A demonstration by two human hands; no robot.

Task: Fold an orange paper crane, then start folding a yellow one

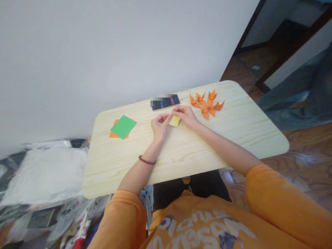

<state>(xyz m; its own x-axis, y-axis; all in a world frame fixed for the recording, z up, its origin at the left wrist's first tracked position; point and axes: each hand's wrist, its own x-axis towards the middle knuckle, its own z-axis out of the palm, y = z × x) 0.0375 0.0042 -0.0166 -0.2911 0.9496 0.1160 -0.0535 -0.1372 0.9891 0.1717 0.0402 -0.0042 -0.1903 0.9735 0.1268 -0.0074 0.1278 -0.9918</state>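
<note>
A small yellow paper [174, 120] is held over the middle of a light wooden table [233, 135]. My left hand [160, 125] pinches its left edge with closed fingers. My right hand [186, 115] grips its right and top edge, fingers curled onto it. Several folded orange paper cranes [206, 102] lie just right of my right hand. A green paper sheet [123, 126] lies on orange sheets [113, 134] to the left of my left hand.
A dark phone [165, 102] with a cable lies behind my hands near the white wall. White bags and clutter [44, 173] are piled on the floor to the left. Wooden floor and a dark doorway are at the right.
</note>
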